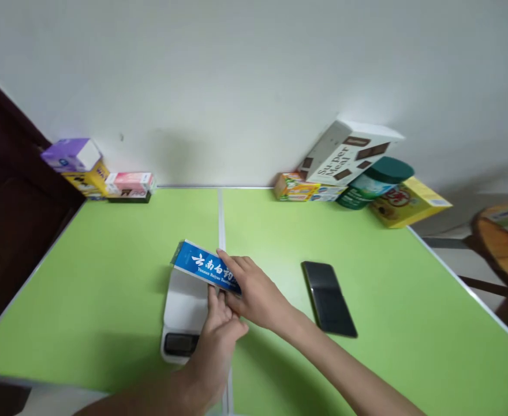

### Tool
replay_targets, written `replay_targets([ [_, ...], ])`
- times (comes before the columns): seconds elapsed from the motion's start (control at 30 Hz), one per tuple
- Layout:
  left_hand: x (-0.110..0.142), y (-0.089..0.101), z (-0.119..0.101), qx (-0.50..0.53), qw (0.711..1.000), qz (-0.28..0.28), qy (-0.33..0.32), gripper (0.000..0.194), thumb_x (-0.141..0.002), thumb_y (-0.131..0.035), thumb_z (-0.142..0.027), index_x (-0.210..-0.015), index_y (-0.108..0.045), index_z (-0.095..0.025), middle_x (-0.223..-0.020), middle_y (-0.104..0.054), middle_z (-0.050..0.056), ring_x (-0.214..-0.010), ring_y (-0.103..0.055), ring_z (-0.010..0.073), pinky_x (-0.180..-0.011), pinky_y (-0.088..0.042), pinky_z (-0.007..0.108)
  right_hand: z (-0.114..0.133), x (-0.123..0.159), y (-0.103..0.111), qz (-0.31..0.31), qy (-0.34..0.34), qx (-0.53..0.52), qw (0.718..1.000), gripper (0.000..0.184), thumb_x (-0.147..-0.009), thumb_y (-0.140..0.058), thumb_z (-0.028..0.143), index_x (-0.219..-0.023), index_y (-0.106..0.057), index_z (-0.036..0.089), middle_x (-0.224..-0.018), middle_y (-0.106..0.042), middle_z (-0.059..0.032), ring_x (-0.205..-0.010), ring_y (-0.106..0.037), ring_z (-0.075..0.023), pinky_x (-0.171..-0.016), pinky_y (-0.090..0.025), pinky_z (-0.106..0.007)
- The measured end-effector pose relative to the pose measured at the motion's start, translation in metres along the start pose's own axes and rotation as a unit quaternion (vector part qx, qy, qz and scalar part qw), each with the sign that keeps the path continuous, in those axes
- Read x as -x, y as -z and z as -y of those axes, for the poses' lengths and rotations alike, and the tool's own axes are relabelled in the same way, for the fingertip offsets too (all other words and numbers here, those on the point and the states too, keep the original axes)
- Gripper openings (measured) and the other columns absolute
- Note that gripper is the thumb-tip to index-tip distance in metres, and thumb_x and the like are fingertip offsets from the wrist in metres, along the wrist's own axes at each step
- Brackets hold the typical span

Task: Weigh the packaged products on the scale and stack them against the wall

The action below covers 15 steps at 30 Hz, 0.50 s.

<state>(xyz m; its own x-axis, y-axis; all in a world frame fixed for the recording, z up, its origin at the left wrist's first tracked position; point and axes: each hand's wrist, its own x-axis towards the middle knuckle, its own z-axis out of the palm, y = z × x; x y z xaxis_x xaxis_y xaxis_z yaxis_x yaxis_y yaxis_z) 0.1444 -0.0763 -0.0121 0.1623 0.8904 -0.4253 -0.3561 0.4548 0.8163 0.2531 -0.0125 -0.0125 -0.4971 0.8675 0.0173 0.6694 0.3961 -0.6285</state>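
A blue toothpaste box (206,266) with white lettering is tilted above the table, its far-left end flap partly visible. My right hand (254,292) grips the box's right end, with the index finger along the top and the other fingers partly hidden. Below the box, my left hand (219,335) has its fingers half bent up against the lower edge and its thumb spread away to the right. Beneath lies a white digital scale (185,303) with a dark display (180,345), partly covered by the box and my left hand.
A black phone (329,297) lies right on the green table (107,277). Along the wall stand purple (70,155), yellow (87,180) and pink boxes (130,183) at left; an orange box (295,188), white Super Meal box (349,153), green canister (375,182) and yellow box (410,202) at right.
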Motion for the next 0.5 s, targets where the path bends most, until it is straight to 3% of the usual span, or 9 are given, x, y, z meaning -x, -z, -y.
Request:
replay_targets([
  [0.13,0.032,0.029,-0.004,0.123,0.992,-0.035,0.018,0.089,-0.057,-0.053,-0.013,-0.14,-0.023,-0.026,-0.14,-0.045,0.005,-0.13,-0.041,0.021,-0.105,-0.038,0.031,0.039,-0.009,-0.019,0.099,0.022,0.069,0.992,0.083,-0.062,-0.052,0.011,-0.142,-0.029,0.011,-0.111,-0.06,-0.0157,-0.097,-0.051,-0.0299,-0.08,-0.045,-0.041],
  [0.3,0.035,0.059,0.001,0.221,0.972,-0.08,0.03,0.071,-0.057,-0.053,-0.006,-0.126,-0.047,-0.021,-0.123,-0.06,0.008,-0.119,-0.052,0.0223,-0.1,-0.041,0.033,0.061,-0.026,-0.043,0.164,0.012,0.138,0.977,0.082,-0.062,-0.057,0.011,-0.14,-0.032,0.01,-0.117,-0.059,-0.0185,-0.103,-0.053,-0.0313,-0.086,-0.044,-0.042],
  [0.37,0.042,0.075,0.0,0.213,0.972,-0.081,0.055,0.059,-0.059,-0.054,-0.007,-0.117,-0.055,-0.018,-0.124,-0.059,0.01,-0.121,-0.05,0.023,-0.101,-0.04,0.034,0.057,-0.022,-0.042,0.139,0.007,0.095,0.986,0.076,-0.067,-0.059,0.015,-0.139,-0.035,0.011,-0.126,-0.054,-0.0186,-0.114,-0.049,-0.0314,-0.094,-0.04,-0.043],
  [0.43,0.054,0.097,-0.004,0.141,0.987,-0.049,0.052,0.044,-0.068,-0.056,-0.013,-0.112,-0.061,-0.018,-0.128,-0.057,0.011,-0.124,-0.047,0.0236,-0.104,-0.036,0.036,0.044,-0.01,-0.035,0.063,-0.023,0.005,0.998,0.066,-0.074,-0.059,0.025,-0.136,-0.04,0.017,-0.134,-0.05,-0.015,-0.122,-0.044,-0.0292,-0.101,-0.036,-0.044],
  [0.5,0.064,0.124,-0.01,0.017,0.998,-0.036,-0.043,0.032,-0.077,-0.055,-0.022,-0.107,-0.065,-0.02,-0.131,-0.055,0.009,-0.127,-0.044,0.0232,-0.108,-0.031,0.037,0.024,0.008,-0.03,-0.06,-0.099,-0.094,0.989,0.053,-0.079,-0.055,0.036,-0.13,-0.048,0.023,-0.134,-0.051,-0.0104,-0.123,-0.045,-0.0276,-0.102,-0.036,-0.044],
])
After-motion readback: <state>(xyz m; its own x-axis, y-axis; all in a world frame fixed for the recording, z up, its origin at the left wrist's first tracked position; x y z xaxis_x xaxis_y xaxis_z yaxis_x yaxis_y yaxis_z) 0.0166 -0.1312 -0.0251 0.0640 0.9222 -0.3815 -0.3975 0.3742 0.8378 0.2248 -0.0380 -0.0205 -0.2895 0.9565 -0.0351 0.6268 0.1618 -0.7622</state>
